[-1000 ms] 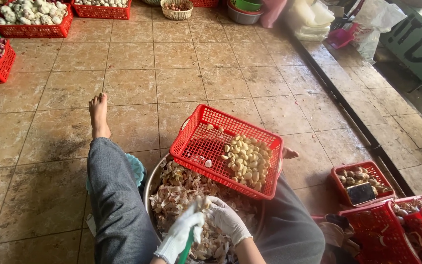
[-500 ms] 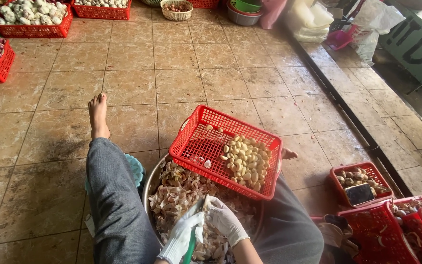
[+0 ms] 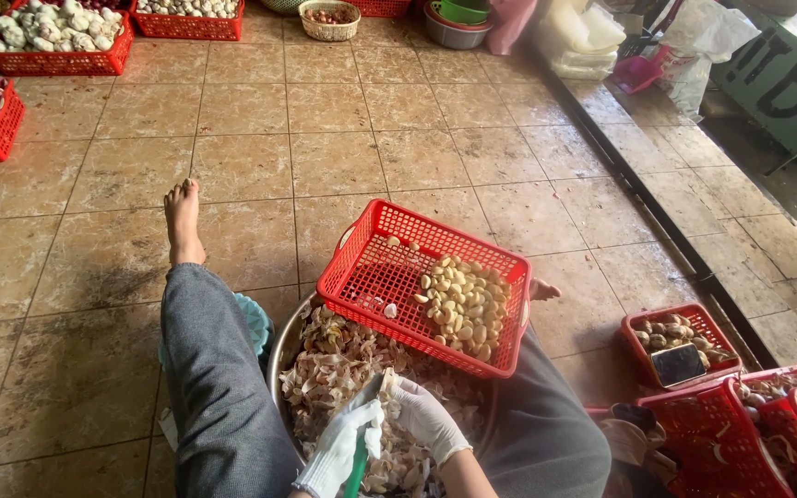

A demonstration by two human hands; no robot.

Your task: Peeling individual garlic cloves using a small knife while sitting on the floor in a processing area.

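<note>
Here, the left hand grips a green-handled knife while the right hand pinches a garlic clove over the peel-filled metal basin, peeling underway; the red basket of peeled cloves sits at one o'clock.

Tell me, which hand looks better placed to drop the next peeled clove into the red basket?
Probably the right hand: it is nearer the red basket, while the left hand grips a green-handled knife.

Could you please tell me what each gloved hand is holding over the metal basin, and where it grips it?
The left hand grips a knife by its green handle. The right hand pinches something small at the blade's tip, probably a garlic clove, hidden by the fingers.
</note>
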